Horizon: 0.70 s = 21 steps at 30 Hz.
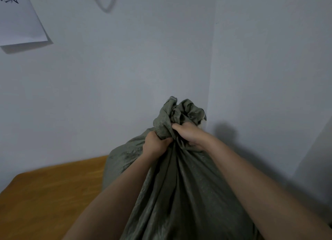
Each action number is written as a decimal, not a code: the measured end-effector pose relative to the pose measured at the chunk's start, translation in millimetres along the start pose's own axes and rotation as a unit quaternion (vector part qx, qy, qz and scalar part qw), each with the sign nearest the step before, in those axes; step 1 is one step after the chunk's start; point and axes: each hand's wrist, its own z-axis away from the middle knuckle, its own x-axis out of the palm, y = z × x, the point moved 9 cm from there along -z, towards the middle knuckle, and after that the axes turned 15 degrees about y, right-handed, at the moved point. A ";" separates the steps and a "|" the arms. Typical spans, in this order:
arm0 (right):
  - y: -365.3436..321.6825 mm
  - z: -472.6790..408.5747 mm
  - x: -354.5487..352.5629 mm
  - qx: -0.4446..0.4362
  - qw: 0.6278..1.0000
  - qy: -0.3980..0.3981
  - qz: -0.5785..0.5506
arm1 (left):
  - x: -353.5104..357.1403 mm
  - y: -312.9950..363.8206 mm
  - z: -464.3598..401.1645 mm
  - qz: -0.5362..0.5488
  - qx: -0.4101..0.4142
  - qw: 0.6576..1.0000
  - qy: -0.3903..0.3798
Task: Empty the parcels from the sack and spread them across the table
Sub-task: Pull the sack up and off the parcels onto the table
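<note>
Left hand (156,144) and right hand (190,134) both clench, fingers curled tight, the gathered neck of the grey-green sack (179,185). Sack stands bulging on the wooden table (45,194), at the wall corner; parcels not visible.

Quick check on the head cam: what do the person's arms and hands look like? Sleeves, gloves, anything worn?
Both forearms are bare as far as the frame shows, with no sleeve edge in view. The left hand and right hand wear no gloves. No watch, band or ring is visible on the parts that show. No markings or cables on either arm.
</note>
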 end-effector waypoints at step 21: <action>1.1 4.8 32.5 -0.240 0.958 -0.009 0.156 | -6.7 -5.7 10.5 0.026 -0.043 0.992 -0.112</action>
